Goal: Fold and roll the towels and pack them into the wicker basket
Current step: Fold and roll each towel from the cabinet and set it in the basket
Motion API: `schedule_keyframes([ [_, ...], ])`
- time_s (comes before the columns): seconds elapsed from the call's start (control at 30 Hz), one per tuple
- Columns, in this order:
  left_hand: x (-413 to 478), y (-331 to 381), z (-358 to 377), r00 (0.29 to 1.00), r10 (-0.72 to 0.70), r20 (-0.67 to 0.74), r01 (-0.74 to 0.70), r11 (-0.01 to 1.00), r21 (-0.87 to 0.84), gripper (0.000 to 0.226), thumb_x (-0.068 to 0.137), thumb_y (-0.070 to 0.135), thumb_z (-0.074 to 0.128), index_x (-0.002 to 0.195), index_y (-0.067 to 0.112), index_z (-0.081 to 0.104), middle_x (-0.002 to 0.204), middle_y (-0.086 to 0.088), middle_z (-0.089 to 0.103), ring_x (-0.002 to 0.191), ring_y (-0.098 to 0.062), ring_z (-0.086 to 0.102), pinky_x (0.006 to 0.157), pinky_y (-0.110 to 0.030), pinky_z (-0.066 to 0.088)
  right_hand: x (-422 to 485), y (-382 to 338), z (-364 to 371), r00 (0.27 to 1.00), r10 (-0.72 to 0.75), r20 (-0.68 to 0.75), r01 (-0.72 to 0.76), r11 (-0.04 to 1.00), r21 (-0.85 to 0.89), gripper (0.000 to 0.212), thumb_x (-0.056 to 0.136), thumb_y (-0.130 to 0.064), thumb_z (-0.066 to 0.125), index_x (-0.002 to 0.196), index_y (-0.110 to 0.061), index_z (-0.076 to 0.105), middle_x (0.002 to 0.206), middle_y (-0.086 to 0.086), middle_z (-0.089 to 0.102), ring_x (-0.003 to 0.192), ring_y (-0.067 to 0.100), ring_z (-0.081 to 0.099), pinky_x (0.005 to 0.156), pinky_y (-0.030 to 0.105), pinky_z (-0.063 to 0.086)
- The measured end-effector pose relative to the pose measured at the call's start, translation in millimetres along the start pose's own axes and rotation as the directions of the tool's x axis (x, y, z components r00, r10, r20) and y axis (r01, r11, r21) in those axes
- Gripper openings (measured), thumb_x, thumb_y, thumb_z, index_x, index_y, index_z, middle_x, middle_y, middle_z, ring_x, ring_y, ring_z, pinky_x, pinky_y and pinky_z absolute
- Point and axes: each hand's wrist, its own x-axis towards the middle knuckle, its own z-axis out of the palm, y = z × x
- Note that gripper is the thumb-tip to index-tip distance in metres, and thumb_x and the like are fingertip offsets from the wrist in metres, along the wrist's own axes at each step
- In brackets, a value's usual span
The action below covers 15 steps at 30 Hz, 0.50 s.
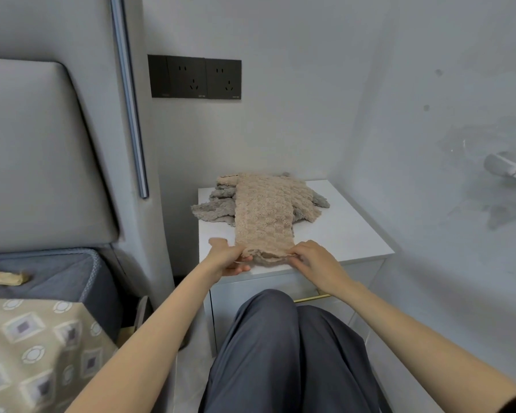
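The long, narrow, folded beige fluffy towel (pixel 262 216) is lying lengthwise on top of the white bedside cabinet (pixel 349 231). Its far end is resting on a loose pile of grey and beige fluffy towels (pixel 212 208) at the back of the cabinet top, and its near end is reaching the front edge.

The left hand (pixel 228 257) is gripping the near left corner of the beige towel, fingers curling beneath the fabric. The right hand (pixel 316 260) is pinching the near right corner, back of the hand facing up.

The black double socket panel (pixel 194 76) is sitting on the wall above the cabinet. The grey padded headboard (pixel 36 156) is standing to the left of the cabinet.
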Motion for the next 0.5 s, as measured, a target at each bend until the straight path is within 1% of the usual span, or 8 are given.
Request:
schedule_keyframes([
  [0.07, 0, -7, -4, 0.958, 0.282, -0.058, -0.256, 0.926, 0.279, 0.023, 0.095, 0.007, 0.041, 0.109, 0.018, 0.029, 0.069, -0.008, 0.061, 0.047, -0.022, 0.062, 0.050, -0.031, 0.053, 3, -3, -5, 0.999, 0.039, 0.012, -0.040, 0.998, 0.051, 0.013, 0.096, -0.023, 0.054, 0.092, -0.017, 0.066, 0.082, -0.001, 0.064, 0.079, 0.012, 0.049, 0.071, 0.029, 0.039],
  [0.13, -1, -12, -10, 0.854, 0.520, 0.008, -0.424, 0.687, 0.590, 0.035, 0.091, 0.000, 0.033, 0.116, 0.023, 0.033, 0.086, -0.013, 0.057, 0.068, -0.029, 0.060, 0.057, -0.041, 0.049, 6, -5, -11, 0.999, 0.048, 0.023, -0.050, 0.995, 0.086, 0.018, 0.095, -0.016, 0.053, 0.079, -0.019, 0.058, 0.070, 0.001, 0.060, 0.067, 0.014, 0.047, 0.067, 0.033, 0.038],
  [0.17, 1, -14, -13, 0.817, 0.572, 0.074, -0.470, 0.586, 0.661, 0.044, 0.087, -0.005, 0.033, 0.118, 0.026, 0.039, 0.099, -0.010, 0.051, 0.079, -0.026, 0.055, 0.058, -0.038, 0.046, 7, -6, -14, 0.998, 0.057, 0.034, -0.060, 0.993, 0.102, 0.021, 0.095, -0.014, 0.052, 0.075, -0.017, 0.055, 0.067, 0.002, 0.057, 0.064, 0.015, 0.046, 0.065, 0.034, 0.036],
  [0.23, 5, -17, -17, 0.791, 0.566, 0.230, -0.547, 0.489, 0.680, 0.063, 0.076, -0.012, 0.038, 0.123, 0.029, 0.048, 0.120, 0.000, 0.035, 0.101, -0.018, 0.040, 0.071, -0.031, 0.043, 11, -6, -19, 0.996, 0.074, 0.058, -0.081, 0.989, 0.128, 0.026, 0.095, -0.011, 0.051, 0.070, -0.010, 0.051, 0.062, 0.003, 0.051, 0.058, 0.016, 0.042, 0.060, 0.032, 0.030],
  [0.3, 8, -21, -19, 0.803, 0.498, 0.329, -0.564, 0.455, 0.689, 0.067, 0.073, -0.007, 0.050, 0.129, 0.029, 0.049, 0.129, 0.005, 0.027, 0.111, -0.018, 0.028, 0.088, -0.028, 0.038, 15, -7, -24, 0.994, 0.075, 0.078, -0.086, 0.985, 0.146, 0.029, 0.096, -0.010, 0.051, 0.067, -0.008, 0.048, 0.059, 0.001, 0.045, 0.056, 0.014, 0.038, 0.058, 0.031, 0.027],
  [0.37, 11, -25, -17, 0.801, 0.518, 0.299, -0.563, 0.484, 0.670, 0.054, 0.079, 0.011, 0.063, 0.129, 0.027, 0.053, 0.129, 0.009, 0.034, 0.112, -0.017, 0.027, 0.095, -0.026, 0.031, 19, -8, -27, 0.993, 0.057, 0.099, -0.074, 0.982, 0.173, 0.031, 0.095, -0.008, 0.050, 0.065, -0.006, 0.046, 0.058, 0.003, 0.042, 0.055, 0.014, 0.036, 0.057, 0.031, 0.025],
  [0.43, 11, -24, -15, 0.767, 0.607, 0.209, -0.586, 0.528, 0.615, 0.032, 0.085, 0.029, 0.067, 0.116, 0.025, 0.065, 0.117, 0.011, 0.050, 0.104, -0.014, 0.035, 0.090, -0.023, 0.030, 23, -8, -30, 0.992, 0.039, 0.123, -0.061, 0.981, 0.185, 0.034, 0.096, -0.010, 0.050, 0.064, -0.001, 0.044, 0.058, 0.008, 0.039, 0.055, 0.015, 0.033, 0.056, 0.030, 0.023],
  [0.5, 12, -23, -14, 0.752, 0.644, 0.141, -0.604, 0.588, 0.538, 0.015, 0.087, 0.036, 0.065, 0.092, 0.024, 0.073, 0.096, 0.007, 0.063, 0.086, -0.013, 0.049, 0.075, -0.025, 0.036, 26, -8, -31, 0.991, 0.034, 0.129, -0.057, 0.982, 0.180, 0.038, 0.097, -0.014, 0.049, 0.062, -0.003, 0.040, 0.059, 0.009, 0.036, 0.057, 0.015, 0.032, 0.056, 0.029, 0.022],
])
